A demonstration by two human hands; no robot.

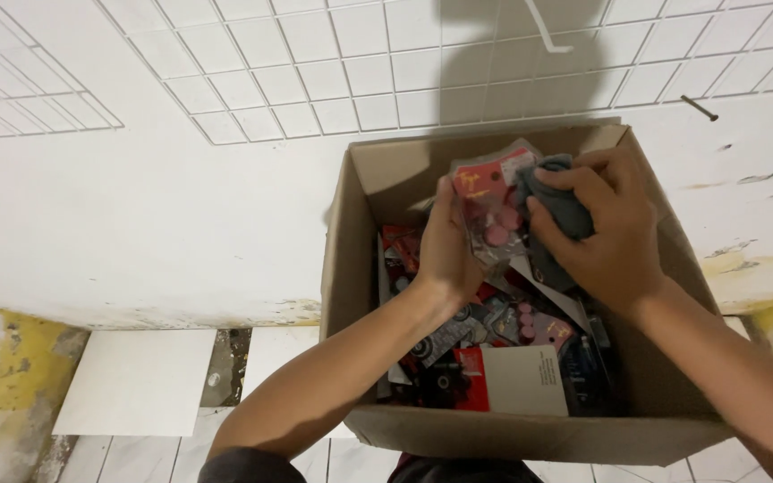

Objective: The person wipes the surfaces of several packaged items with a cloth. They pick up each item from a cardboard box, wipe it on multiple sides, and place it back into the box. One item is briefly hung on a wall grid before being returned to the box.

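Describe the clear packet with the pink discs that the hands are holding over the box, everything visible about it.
The packet is a clear plastic bag with a red card header on top and several round pink discs showing through below. It looks thin and crinkled. It is held roughly upright above the open cardboard box, tilted slightly. The left hand grips its left edge; the right hand presses a grey cloth against its right side, hiding that edge. Its back is out of view.

Both hands (pixel 530 233) w/ packet (pixel 492 210) over box (pixel 351 268)

cardboard box (pixel 351 233) open-topped, crammed with packets (pixel 494 335), walls all round
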